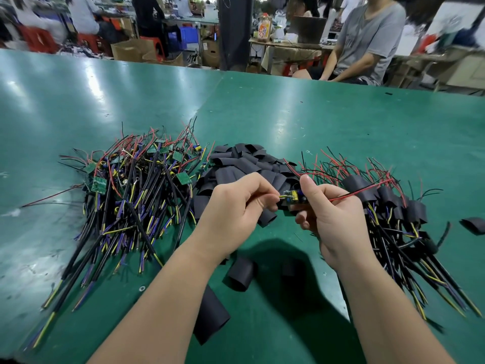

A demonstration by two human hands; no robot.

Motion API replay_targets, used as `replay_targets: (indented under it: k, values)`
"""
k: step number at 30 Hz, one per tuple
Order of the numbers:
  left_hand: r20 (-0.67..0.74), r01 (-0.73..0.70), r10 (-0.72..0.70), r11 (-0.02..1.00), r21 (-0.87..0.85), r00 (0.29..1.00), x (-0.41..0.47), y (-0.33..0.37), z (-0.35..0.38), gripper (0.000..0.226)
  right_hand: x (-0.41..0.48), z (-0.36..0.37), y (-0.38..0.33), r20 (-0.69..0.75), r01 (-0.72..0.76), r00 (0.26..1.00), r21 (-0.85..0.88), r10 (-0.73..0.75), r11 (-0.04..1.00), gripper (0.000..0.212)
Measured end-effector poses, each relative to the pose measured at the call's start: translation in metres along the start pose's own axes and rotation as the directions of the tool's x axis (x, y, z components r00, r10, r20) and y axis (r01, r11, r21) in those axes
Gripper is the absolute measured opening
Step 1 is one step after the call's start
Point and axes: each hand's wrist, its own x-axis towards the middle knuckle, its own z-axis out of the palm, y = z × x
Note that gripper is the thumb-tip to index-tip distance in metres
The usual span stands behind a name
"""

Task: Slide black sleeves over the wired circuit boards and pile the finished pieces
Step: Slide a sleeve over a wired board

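Between my hands is a small wired circuit board [291, 196] with yellow parts. My left hand [233, 208] pinches its yellow wire end and also grips a black sleeve [267, 217] under its fingers. My right hand [330, 214] grips the board's other end, and a red wire [359, 191] runs out to the right. A heap of bare wired boards [136, 185] lies at the left. Loose black sleeves [244, 161] are heaped in the middle. Sleeved pieces [399, 206] are piled at the right.
Loose sleeves lie on the green table [288, 114] near me: one [241, 273] between my forearms, a longer one [211, 315] under my left forearm, one [473, 224] at the far right. A seated person [367, 43] is beyond the table's far edge.
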Motion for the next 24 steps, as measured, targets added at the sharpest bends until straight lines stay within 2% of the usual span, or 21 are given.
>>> replay_targets:
  k: [3,7,10,12,13,15,17,18,20,22,23,24]
  values:
    - [0.063,0.154,-0.147,0.978,-0.141,0.987,0.000,0.001,-0.001,0.015,-0.001,-0.002,0.002,0.026,0.044,0.999,0.006,-0.044,0.999,0.036]
    - [0.237,0.280,-0.246,0.953,-0.119,0.940,0.002,0.001,-0.007,0.017,-0.003,-0.006,0.008,0.088,0.133,0.988,-0.053,-0.128,0.990,0.030]
    - [0.461,0.399,-0.326,0.915,-0.066,0.825,0.000,0.002,-0.012,0.018,-0.005,-0.006,0.014,0.100,0.151,0.985,-0.132,-0.139,0.980,0.033]
    - [0.535,0.434,-0.358,0.901,-0.019,0.766,-0.001,0.003,-0.015,0.021,-0.006,-0.004,0.013,0.127,0.179,0.980,-0.249,-0.151,0.952,0.036]
    - [0.526,0.438,-0.366,0.899,-0.016,0.768,-0.001,0.004,-0.017,0.023,-0.004,-0.004,0.009,0.158,0.191,0.976,-0.310,-0.148,0.931,0.036]
    - [0.447,0.417,-0.363,0.909,-0.024,0.818,0.002,0.004,-0.021,0.023,0.002,-0.008,-0.006,0.280,0.193,0.957,-0.431,-0.073,0.881,0.027]
    - [0.313,0.363,-0.330,0.930,-0.054,0.891,0.005,0.003,-0.024,0.023,0.014,-0.014,-0.022,0.418,0.257,0.908,-0.612,0.030,0.748,0.011]
    - [0.232,0.335,-0.306,0.937,-0.096,0.923,0.006,0.003,-0.026,0.024,0.019,-0.012,-0.026,0.432,0.309,0.901,-0.717,0.050,0.624,0.018]
    - [0.112,0.272,-0.253,0.937,-0.218,0.961,0.007,0.005,-0.028,0.023,0.028,0.005,-0.023,0.380,0.354,0.925,-0.833,-0.025,0.425,0.022]
    - [0.082,0.226,-0.212,0.932,-0.284,0.974,0.007,0.007,-0.031,0.020,0.032,0.035,-0.014,0.362,0.361,0.930,-0.863,-0.064,0.352,0.016]
    - [0.089,0.218,-0.200,0.931,-0.294,0.976,0.007,0.007,-0.031,0.020,0.034,0.049,-0.005,0.357,0.347,0.933,-0.845,-0.055,0.408,0.016]
    - [0.101,0.218,-0.196,0.931,-0.293,0.975,0.007,0.007,-0.030,0.021,0.034,0.064,-0.002,0.331,0.282,0.944,-0.789,-0.009,0.546,0.013]
